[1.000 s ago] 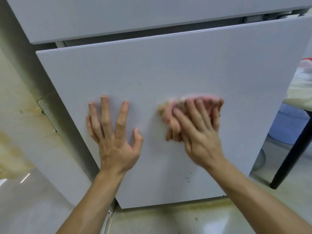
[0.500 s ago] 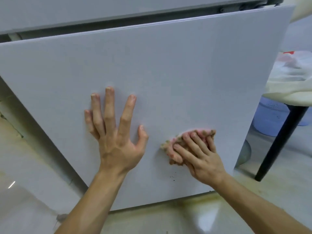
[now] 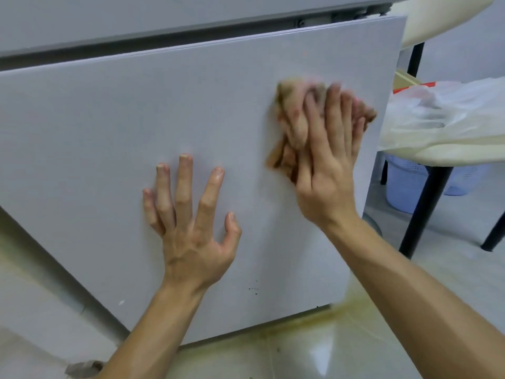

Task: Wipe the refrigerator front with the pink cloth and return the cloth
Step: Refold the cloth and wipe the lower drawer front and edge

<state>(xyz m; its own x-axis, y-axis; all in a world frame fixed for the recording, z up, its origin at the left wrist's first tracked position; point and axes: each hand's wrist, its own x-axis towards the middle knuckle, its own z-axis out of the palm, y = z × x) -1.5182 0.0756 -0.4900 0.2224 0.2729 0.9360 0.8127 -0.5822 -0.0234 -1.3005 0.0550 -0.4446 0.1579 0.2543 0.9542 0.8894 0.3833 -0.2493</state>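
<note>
Pink cloth (image 3: 291, 113), stained brownish in places and crumpled, lies under the right hand (image 3: 325, 170), pressed against the grey refrigerator front (image 3: 123, 119). This hand has its fingers stretched almost straight and a little spread, flat over the cloth; it presses the cloth to the door and does not curl around it (the fingertips and the cloth are blurred, so I cannot tell where the thumb is). The cloth shows above the fingertips and to the left of the fingers.

The left hand (image 3: 191, 228) is lower and to the left of the right hand, apart from it and from the cloth. Its 4 fingers are straight and fanned, the tips touch the door, and it holds nothing.

Below the gap between the 2 hands, some small dark specks (image 3: 254, 289) sit on the door. Right of the right hand, past the door edge, a table (image 3: 451, 151) carries a translucent plastic bag (image 3: 437, 105); under it stands a pale lilac basket (image 3: 404, 187) beside a black table leg (image 3: 426, 206). Under both forearms the glossy floor (image 3: 300, 351) has a yellowish stain.
</note>
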